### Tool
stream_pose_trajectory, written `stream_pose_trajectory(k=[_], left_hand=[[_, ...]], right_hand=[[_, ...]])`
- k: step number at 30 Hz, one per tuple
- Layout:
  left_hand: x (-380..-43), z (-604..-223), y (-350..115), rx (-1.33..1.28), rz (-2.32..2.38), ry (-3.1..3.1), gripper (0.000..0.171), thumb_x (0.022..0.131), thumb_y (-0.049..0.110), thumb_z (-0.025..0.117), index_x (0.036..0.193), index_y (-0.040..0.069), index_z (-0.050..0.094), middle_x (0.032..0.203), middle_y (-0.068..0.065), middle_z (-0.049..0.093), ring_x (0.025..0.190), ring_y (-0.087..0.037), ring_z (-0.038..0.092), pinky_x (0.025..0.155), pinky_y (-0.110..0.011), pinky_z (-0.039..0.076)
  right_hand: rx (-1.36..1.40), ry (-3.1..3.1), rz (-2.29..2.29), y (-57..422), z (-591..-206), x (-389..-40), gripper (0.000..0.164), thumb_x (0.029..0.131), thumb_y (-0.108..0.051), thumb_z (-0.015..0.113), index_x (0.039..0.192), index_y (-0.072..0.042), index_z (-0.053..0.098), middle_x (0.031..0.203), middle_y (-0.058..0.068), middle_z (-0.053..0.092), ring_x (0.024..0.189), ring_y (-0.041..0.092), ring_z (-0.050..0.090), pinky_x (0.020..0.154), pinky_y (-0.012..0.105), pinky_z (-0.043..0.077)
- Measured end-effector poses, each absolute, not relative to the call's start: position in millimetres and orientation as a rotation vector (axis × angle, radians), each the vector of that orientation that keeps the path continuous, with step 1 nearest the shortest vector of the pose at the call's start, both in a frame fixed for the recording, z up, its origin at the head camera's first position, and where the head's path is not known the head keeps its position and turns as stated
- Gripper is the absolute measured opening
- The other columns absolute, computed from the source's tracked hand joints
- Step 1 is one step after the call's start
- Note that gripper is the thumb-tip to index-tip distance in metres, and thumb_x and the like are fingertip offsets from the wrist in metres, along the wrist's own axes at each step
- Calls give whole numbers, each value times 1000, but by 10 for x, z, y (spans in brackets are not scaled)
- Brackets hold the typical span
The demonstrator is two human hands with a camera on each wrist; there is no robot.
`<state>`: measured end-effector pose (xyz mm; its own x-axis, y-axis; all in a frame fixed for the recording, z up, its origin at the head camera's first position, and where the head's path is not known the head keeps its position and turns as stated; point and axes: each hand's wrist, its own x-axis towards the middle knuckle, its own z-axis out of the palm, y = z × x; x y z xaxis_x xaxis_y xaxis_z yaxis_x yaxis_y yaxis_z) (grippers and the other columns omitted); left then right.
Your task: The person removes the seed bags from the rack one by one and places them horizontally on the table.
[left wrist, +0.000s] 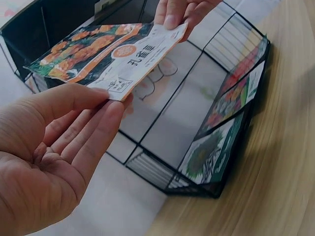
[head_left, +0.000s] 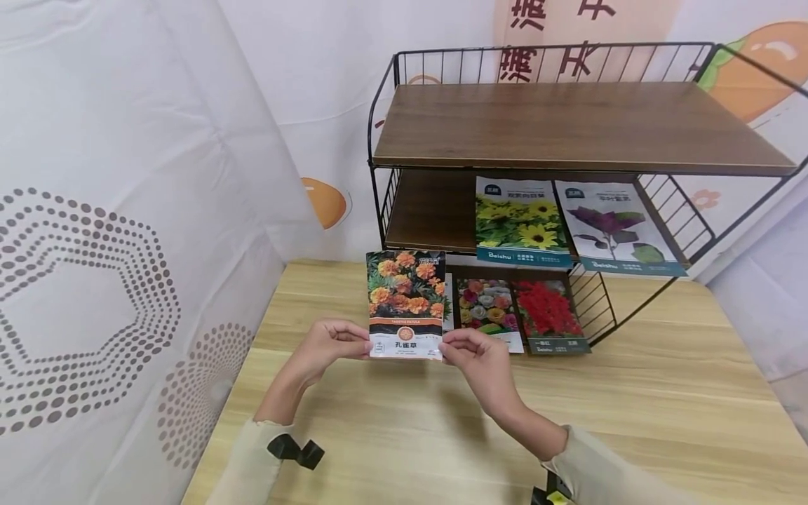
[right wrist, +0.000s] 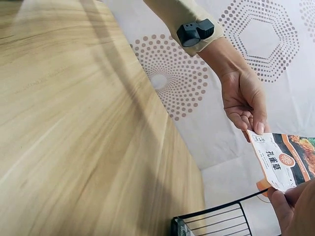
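A seed packet (head_left: 406, 305) with orange marigolds on its front is held up before the shelf rack, above the table. My left hand (head_left: 328, 347) pinches its lower left corner between thumb and fingers. At the lower right corner, my right hand (head_left: 481, 361) pinches it the same way. In the left wrist view the packet (left wrist: 110, 56) is tilted, and the left thumb lies on its printed face. The right wrist view shows the left hand (right wrist: 244, 101) at one corner and part of the right hand (right wrist: 298, 209) at the other.
A black wire rack with brown shelves (head_left: 568, 130) stands on the wooden table (head_left: 663, 386). Its middle shelf holds a yellow-flower packet (head_left: 522, 223) and a purple-leaf packet (head_left: 615, 228). On the bottom level lie a mixed-flower packet (head_left: 489, 308), a red-flower packet (head_left: 548, 315) and another partly hidden one.
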<state>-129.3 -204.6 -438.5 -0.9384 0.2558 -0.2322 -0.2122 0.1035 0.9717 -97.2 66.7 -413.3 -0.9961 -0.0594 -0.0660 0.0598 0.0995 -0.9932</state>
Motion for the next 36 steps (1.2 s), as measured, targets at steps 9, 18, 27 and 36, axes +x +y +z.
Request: stream_pose_trajectory(k=[9,18,27,36], left_hand=[[-1259,-4461,-2279,55,1802,2062,26,79,5,73,99,-9,65,88,-14,72,80,-23,70,82,-51,58],[-1270,-4563,-2512,63,1778,2037,23,78,3,74,96,-9,65,86,-13,72,80,-23,70,79,-47,59],[-1241,-4660,-2695,93,1780,2016,28,78,3,73,97,-14,62,82,-13,72,78,-28,70,82,-53,56],[-1220,-4814,-2866,45,1747,2006,25,78,4,73,95,-10,63,82,-10,72,80,-30,70,82,-49,57]], right_hand=[[-20,2214,-2076,508,-4386,-986,8,82,-3,70,90,0,70,87,17,71,76,26,69,69,27,62],[-67,2187,-2081,298,-4263,-948,10,82,2,68,91,5,69,87,23,69,76,33,68,68,29,62],[-101,2171,-2085,129,-4604,-1073,8,79,2,71,87,1,71,81,17,70,70,25,69,63,26,61],[-71,2134,-2053,-32,-4749,-1115,9,78,4,71,87,2,71,81,19,70,72,25,69,65,27,62]])
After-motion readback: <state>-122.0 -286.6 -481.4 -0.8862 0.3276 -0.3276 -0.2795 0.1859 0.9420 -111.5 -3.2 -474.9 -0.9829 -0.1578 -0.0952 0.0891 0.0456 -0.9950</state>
